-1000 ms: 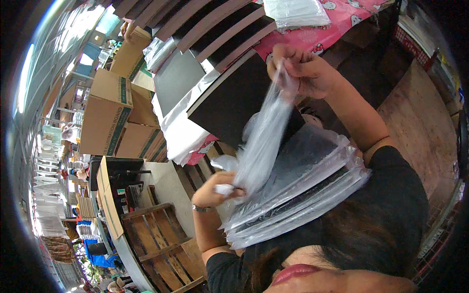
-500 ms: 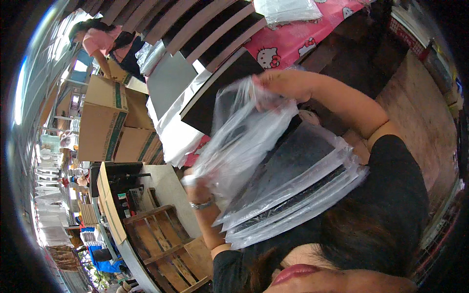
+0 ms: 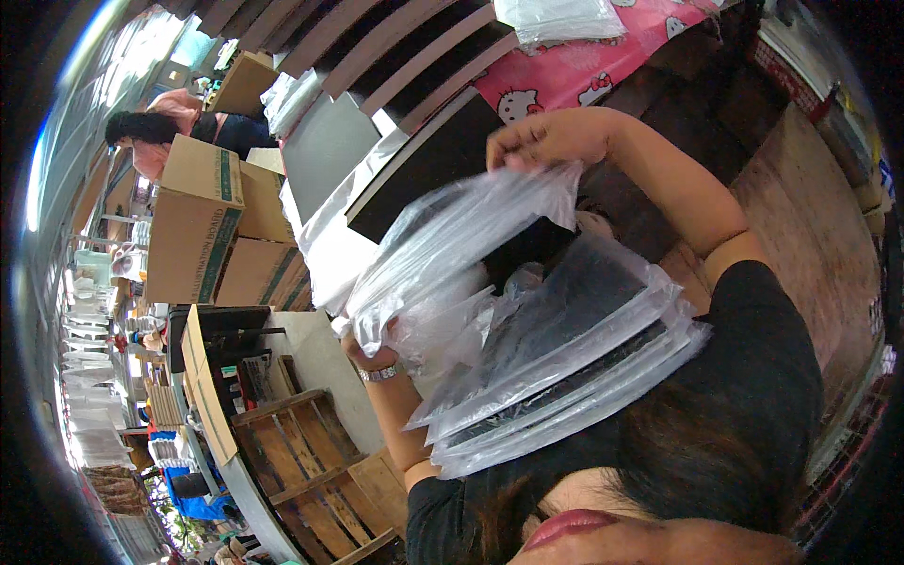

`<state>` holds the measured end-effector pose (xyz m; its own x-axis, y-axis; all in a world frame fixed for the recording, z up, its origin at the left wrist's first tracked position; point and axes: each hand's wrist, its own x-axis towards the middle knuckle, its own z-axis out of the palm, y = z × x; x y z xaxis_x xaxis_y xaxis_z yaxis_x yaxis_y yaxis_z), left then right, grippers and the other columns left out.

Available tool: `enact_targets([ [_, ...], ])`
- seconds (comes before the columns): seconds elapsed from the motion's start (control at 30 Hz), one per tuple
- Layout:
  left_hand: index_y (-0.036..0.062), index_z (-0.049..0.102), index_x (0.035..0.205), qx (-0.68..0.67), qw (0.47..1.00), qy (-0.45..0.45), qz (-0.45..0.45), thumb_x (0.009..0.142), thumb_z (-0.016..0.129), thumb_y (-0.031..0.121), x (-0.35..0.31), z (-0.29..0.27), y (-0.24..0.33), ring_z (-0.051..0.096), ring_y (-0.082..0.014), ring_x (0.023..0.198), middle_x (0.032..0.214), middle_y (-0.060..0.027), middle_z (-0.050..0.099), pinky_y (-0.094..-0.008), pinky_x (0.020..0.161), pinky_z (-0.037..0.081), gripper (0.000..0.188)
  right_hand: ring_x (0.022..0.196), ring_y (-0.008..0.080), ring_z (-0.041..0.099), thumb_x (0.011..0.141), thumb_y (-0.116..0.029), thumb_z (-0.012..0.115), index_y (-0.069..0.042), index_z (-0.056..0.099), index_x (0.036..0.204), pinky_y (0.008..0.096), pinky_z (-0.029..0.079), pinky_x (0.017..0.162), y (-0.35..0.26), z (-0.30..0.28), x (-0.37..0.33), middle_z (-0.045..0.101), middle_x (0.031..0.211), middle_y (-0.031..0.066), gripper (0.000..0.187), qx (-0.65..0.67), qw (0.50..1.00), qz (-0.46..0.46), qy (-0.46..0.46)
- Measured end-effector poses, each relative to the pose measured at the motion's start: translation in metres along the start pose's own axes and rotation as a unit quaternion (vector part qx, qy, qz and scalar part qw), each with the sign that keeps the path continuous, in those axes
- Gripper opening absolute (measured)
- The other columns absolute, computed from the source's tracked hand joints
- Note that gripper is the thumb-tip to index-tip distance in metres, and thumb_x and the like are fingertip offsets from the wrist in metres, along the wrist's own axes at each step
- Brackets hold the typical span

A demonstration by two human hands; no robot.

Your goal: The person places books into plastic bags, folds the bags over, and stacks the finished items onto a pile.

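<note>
A clear plastic bag (image 3: 461,226) is stretched between my two hands. My right hand (image 3: 551,141), at the upper right, pinches one end of it with curled fingers. At the other end my left hand (image 3: 372,350), with a metal-band watch (image 3: 379,373) on its wrist, grips the gathered plastic and is partly covered by it. Close to my body lies a stack of dark flat pieces in clear plastic sleeves (image 3: 574,348), their edges fanned. Beyond the bag a thick black board (image 3: 424,165) rests on the table.
Rows of dark boards (image 3: 414,66) stand at the far side, by a pink patterned tablecloth (image 3: 508,80) with a pile of clear bags (image 3: 556,19). Cardboard boxes (image 3: 193,221) stand at left, with a person in pink (image 3: 174,122) behind them. A wooden pallet (image 3: 311,461) is lower left.
My right hand has risen slightly, pulling the plastic bag into a longer, tauter strip. My left hand has shifted a little left. The person in pink has bent lower behind the boxes.
</note>
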<state>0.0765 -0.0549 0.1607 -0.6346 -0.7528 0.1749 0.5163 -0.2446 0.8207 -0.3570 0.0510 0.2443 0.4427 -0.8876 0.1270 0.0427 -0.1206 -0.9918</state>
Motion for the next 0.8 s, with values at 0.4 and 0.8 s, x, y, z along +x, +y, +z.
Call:
enact_targets([
  [0.4,-0.0002,0.048,0.119,0.156,0.963,0.217,0.02,0.062,0.065,0.018,0.057,0.081,0.01,0.05,-0.0117,0.066,0.075,-0.0039,0.056,-0.0259,0.051,0.042,0.063,0.074,0.0125,0.052,0.083,-0.011,0.058,-0.01,0.042,0.129,0.0257,0.043,0.064,-0.014,-0.006,0.001,0.052,0.083,0.002,0.049,0.005,0.972,-0.16,0.17],
  [0.8,0.0078,0.036,0.138,0.544,0.795,0.244,0.113,0.08,0.044,-0.007,0.072,0.109,-0.024,0.047,-0.0075,0.066,0.09,-0.0087,0.058,-0.0217,0.056,0.041,0.06,0.086,0.0326,0.057,0.074,0.001,0.051,-0.008,0.053,0.12,0.0397,0.049,0.074,0.035,0.023,0.006,0.047,0.108,0.0155,0.047,-0.551,0.723,-0.118,0.401],
])
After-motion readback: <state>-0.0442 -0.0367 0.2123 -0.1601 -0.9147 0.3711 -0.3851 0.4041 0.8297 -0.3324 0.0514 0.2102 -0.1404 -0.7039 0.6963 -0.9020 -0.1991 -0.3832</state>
